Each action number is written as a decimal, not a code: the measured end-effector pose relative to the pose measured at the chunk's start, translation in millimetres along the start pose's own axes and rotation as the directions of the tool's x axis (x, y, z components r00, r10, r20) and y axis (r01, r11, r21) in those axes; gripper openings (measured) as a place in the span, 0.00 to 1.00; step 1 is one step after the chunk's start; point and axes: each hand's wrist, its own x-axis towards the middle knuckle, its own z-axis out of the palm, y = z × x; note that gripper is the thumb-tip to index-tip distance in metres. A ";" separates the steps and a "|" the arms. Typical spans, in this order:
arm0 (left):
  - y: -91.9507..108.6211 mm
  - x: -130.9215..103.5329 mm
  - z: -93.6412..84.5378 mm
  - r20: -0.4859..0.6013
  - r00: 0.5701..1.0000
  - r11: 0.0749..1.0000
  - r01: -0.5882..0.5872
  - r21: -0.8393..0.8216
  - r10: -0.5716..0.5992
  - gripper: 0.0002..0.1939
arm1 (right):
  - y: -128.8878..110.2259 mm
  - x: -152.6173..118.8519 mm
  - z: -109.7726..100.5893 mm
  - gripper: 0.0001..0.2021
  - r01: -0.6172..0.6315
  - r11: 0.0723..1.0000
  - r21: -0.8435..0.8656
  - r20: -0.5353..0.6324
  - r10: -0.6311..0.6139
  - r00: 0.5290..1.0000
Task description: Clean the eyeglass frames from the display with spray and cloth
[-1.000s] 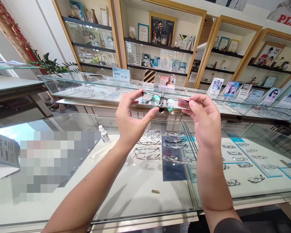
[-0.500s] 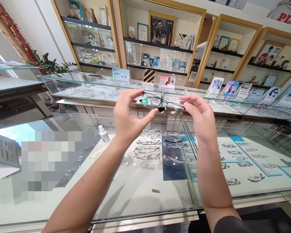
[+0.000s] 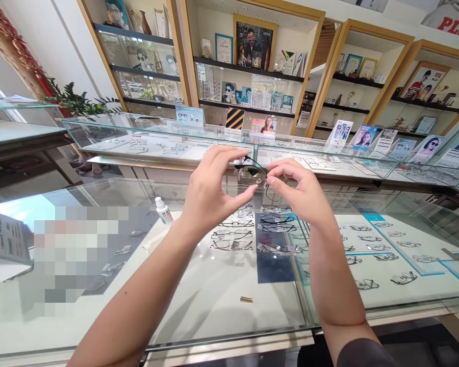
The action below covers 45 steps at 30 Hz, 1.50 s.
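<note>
A pair of thin dark-framed eyeglasses [image 3: 248,177] is held up above the glass counter, between both hands. My left hand [image 3: 214,186] is closed on its left end, fingertips on top and the thumb near the lower rim. From the right, my right hand [image 3: 300,191] pinches the frame close to the bridge. One lens shows between the hands, while most of the other is hidden behind my right fingers. Below, rows of eyeglasses [image 3: 232,235] lie inside the counter. A small white bottle [image 3: 163,210] stands left of my left forearm.
The glass display counter [image 3: 229,316] spans the foreground, with a small gold-coloured piece [image 3: 247,299] near its front. A white sign box [image 3: 7,239] stands at left. Across the aisle runs a second display case [image 3: 137,158]; leaflets [image 3: 340,134] stand along it, with wooden-framed shelves [image 3: 248,66] behind.
The eyeglasses have turned, so they look narrower from here. My right hand has moved left toward the bridge, and my left hand has shifted slightly right. The hands are closer together.
</note>
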 end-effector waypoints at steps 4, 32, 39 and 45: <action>0.4 0.1 0.5 0.018 0.995 0.985 0.096 -0.141 -0.094 0.30 | 4.0 2.6 0.7 0.06 -0.025 0.994 0.106 0.052 0.020 0.998; 4.2 -3.8 6.4 -0.137 0.941 0.902 0.244 -0.356 -0.308 0.22 | 14.2 9.1 5.7 0.09 -0.185 0.901 0.392 0.070 0.171 0.983; 28.8 -6.2 10.9 0.098 0.917 0.871 0.397 -0.289 -0.386 0.12 | 12.8 6.8 16.1 0.07 -0.104 0.949 0.298 -0.102 0.140 0.985; 23.3 -10.4 21.5 0.177 0.827 0.733 0.557 -0.390 -0.534 0.13 | -4.2 -2.7 29.1 0.04 0.032 0.999 0.010 -0.217 -0.030 0.976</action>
